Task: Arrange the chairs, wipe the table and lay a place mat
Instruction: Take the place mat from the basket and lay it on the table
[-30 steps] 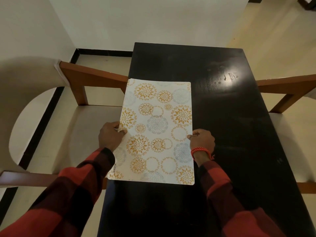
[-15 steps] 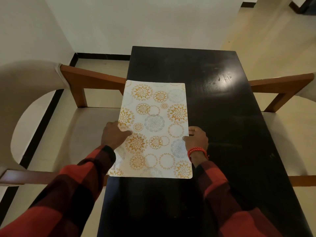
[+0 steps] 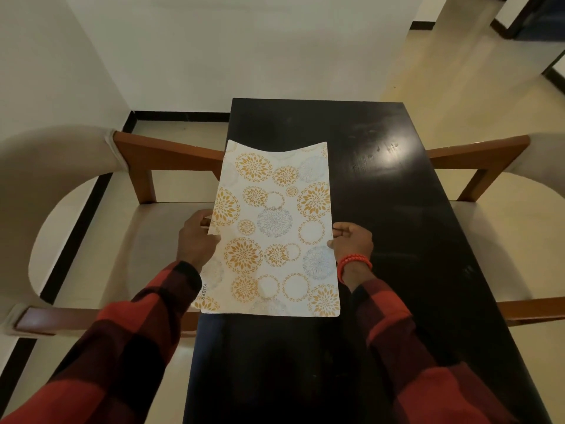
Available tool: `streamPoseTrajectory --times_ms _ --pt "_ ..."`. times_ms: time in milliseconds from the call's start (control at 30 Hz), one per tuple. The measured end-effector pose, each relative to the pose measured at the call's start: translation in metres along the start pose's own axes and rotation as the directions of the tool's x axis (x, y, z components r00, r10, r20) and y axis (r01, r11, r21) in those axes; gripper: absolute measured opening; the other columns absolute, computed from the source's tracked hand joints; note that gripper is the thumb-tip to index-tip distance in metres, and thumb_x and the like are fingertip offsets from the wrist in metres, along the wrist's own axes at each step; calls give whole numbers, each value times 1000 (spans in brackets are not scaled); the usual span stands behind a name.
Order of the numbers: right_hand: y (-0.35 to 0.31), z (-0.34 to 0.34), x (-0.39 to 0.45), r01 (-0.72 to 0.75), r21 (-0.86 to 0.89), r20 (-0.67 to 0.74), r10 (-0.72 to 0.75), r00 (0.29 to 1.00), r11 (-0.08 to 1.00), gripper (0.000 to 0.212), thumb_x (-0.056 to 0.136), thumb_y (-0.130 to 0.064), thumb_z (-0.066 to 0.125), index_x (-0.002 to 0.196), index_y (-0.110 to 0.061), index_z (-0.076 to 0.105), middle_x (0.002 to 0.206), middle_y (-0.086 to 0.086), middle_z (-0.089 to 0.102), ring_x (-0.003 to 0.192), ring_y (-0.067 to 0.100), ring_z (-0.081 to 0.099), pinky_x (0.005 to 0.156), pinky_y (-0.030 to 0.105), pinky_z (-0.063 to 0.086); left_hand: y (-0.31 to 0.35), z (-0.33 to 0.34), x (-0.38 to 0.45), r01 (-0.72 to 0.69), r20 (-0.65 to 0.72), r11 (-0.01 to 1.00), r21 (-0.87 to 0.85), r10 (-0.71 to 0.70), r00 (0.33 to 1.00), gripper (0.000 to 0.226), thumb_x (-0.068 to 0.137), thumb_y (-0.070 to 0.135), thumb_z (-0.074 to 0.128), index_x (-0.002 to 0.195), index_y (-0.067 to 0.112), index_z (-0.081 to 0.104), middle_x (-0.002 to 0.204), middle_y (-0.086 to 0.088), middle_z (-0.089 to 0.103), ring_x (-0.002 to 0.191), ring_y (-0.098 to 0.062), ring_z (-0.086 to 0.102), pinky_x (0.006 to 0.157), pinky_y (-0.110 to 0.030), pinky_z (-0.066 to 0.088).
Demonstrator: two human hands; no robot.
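Dark bench (image 3: 397,240) is receiving the place mat (image 3: 275,228); left hand (image 3: 197,240) and right hand (image 3: 353,241) are pinching its side edges, probably needing to lower and flatten it

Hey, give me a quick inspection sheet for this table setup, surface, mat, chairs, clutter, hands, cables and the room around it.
Surface: dark table, glossy, with a light glare and faint smudges at its far right.
Job's things: patterned place mat over the table's left side, far edge bowed, left edge past the table edge; left chair and right chair drawn up at either side.
Clutter: nothing seen.
Hands: left hand grips the mat's left edge; right hand pinches its right edge.
Cables: nothing seen.
Surroundings: white wall, pale floor with a dark skirting line.
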State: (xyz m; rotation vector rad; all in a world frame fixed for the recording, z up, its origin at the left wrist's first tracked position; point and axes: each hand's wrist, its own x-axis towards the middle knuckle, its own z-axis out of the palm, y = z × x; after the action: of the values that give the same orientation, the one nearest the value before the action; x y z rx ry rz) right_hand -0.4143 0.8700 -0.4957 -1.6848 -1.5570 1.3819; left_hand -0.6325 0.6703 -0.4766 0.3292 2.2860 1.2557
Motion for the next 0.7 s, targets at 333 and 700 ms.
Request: streamPoseTrajectory --times_ms 333,700 --pt "-42 -65 -32 153 -35 -23 -154 988 988 33 86 16 66 109 -6 74 99 6 73 76 6 65 59 8 50 32 -26 -41 -88 38 994 -61 91 995 53 82 -8 74 129 16 64 115 -3 68 100 -24 69 89 -48 59" --pt "-62 -148 -80 269 -38 -54 -270 961 963 39 85 16 66 105 -17 74 96 1 74 94 18 70 86 30 58 84 -34 -103 -170 94 977 -127 182 979 63 77 -9 78 133 14 61 115 -4 68 103 -27 68 84 -47 61"
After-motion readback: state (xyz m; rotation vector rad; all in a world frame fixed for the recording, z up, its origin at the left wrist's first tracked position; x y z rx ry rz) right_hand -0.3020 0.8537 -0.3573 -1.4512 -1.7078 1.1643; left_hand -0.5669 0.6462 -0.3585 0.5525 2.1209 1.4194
